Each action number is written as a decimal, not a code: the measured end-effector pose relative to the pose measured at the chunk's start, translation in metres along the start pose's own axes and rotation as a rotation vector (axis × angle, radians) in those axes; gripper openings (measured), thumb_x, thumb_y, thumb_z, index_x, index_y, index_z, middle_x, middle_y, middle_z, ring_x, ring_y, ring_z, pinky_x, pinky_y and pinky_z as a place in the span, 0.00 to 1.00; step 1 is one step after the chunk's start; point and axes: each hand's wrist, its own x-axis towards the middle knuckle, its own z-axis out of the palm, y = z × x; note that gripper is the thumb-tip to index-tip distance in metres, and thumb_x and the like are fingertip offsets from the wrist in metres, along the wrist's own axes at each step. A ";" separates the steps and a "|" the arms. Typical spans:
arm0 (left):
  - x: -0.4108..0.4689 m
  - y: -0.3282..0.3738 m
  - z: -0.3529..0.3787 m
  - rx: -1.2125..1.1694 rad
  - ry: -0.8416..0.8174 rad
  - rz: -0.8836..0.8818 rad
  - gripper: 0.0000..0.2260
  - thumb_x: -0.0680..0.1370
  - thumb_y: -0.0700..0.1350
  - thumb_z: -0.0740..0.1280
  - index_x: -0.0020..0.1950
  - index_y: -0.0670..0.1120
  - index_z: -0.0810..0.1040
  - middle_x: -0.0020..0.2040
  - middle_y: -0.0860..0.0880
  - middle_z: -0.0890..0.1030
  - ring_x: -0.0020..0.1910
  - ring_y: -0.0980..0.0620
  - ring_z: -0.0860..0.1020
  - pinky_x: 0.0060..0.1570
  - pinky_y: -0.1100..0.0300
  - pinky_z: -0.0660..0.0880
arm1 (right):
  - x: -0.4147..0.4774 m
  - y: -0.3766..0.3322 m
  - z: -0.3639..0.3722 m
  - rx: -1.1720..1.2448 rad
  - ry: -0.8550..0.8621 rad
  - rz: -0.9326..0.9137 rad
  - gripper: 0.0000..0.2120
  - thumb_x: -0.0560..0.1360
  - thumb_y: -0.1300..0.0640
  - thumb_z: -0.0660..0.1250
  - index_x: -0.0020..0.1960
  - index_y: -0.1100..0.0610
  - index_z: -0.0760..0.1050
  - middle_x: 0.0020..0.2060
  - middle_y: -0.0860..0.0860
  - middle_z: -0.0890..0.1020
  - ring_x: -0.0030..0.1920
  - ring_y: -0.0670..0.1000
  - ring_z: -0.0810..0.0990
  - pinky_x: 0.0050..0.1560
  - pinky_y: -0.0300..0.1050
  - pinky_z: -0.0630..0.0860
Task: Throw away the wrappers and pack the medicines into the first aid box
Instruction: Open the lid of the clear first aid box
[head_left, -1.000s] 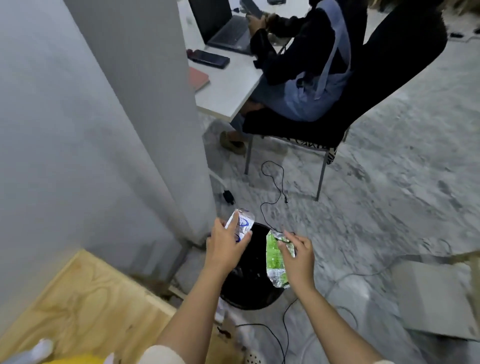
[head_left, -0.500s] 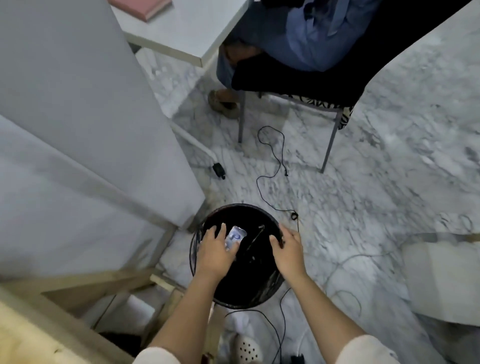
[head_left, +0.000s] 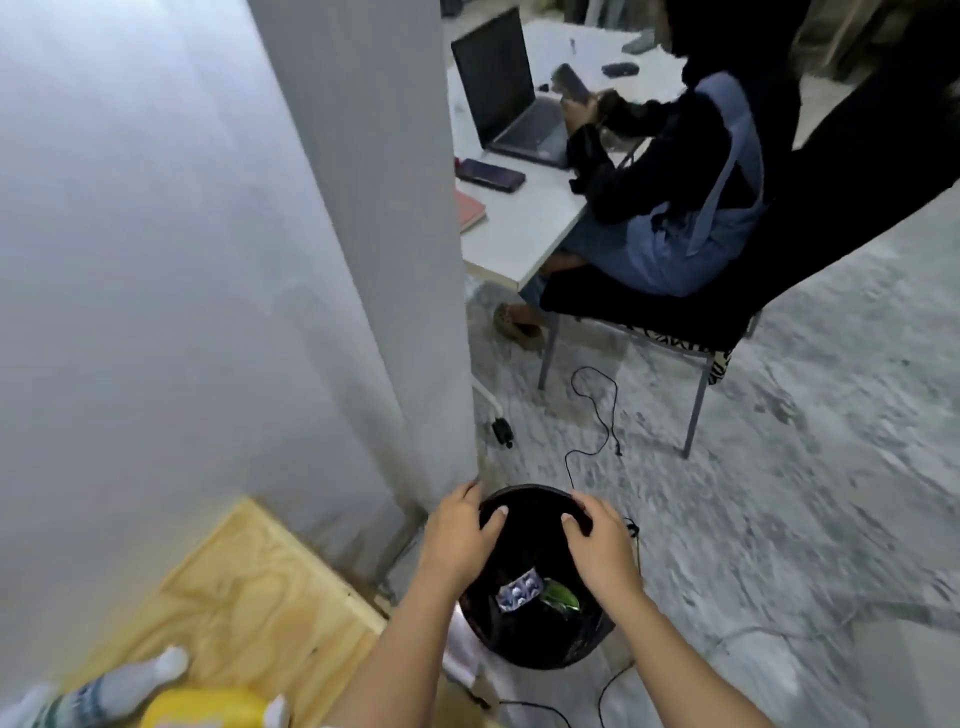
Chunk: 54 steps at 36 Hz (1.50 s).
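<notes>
A black round bin (head_left: 540, 652) stands on the marble floor by the wall's corner. Inside it lie a silver blister wrapper (head_left: 519, 591) and a green wrapper (head_left: 560, 595). My left hand (head_left: 460, 540) hovers over the bin's left rim, fingers spread, holding nothing. My right hand (head_left: 597, 545) hovers over the right rim, also empty with fingers apart. At the bottom left, on a wooden table (head_left: 244, 608), stand a white bottle (head_left: 119, 686) and a yellow container (head_left: 208, 709), both cut off by the frame edge.
A grey wall (head_left: 208, 260) fills the left. A person sits on a black chair (head_left: 727, 312) at a white desk (head_left: 519, 228) with a laptop (head_left: 509, 98) and phone (head_left: 491, 174). Black cables (head_left: 597, 410) trail over the floor near the bin.
Both wrappers have left my hands and now lie in the bin. My hands have risen above the rim, open. The view has tilted back up toward the desk.
</notes>
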 end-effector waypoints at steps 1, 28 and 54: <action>-0.016 -0.003 -0.014 -0.020 0.027 -0.001 0.25 0.83 0.55 0.58 0.76 0.43 0.65 0.75 0.47 0.67 0.73 0.48 0.65 0.68 0.59 0.62 | -0.012 -0.013 -0.001 0.007 -0.001 -0.032 0.17 0.78 0.56 0.61 0.66 0.56 0.70 0.65 0.55 0.72 0.65 0.54 0.70 0.63 0.48 0.68; -0.483 -0.352 -0.147 -0.207 0.796 -0.477 0.25 0.82 0.51 0.61 0.77 0.44 0.64 0.79 0.48 0.60 0.79 0.51 0.54 0.75 0.61 0.52 | -0.396 -0.214 0.256 -0.143 -0.584 -0.992 0.16 0.76 0.60 0.64 0.63 0.56 0.73 0.60 0.54 0.76 0.61 0.53 0.74 0.56 0.38 0.66; -0.527 -0.439 -0.068 -0.582 0.772 -0.473 0.56 0.67 0.56 0.78 0.80 0.57 0.40 0.81 0.55 0.46 0.80 0.51 0.50 0.75 0.46 0.61 | -0.439 -0.171 0.348 -0.694 -0.350 -1.719 0.36 0.67 0.49 0.71 0.71 0.53 0.61 0.69 0.53 0.71 0.70 0.55 0.67 0.71 0.53 0.59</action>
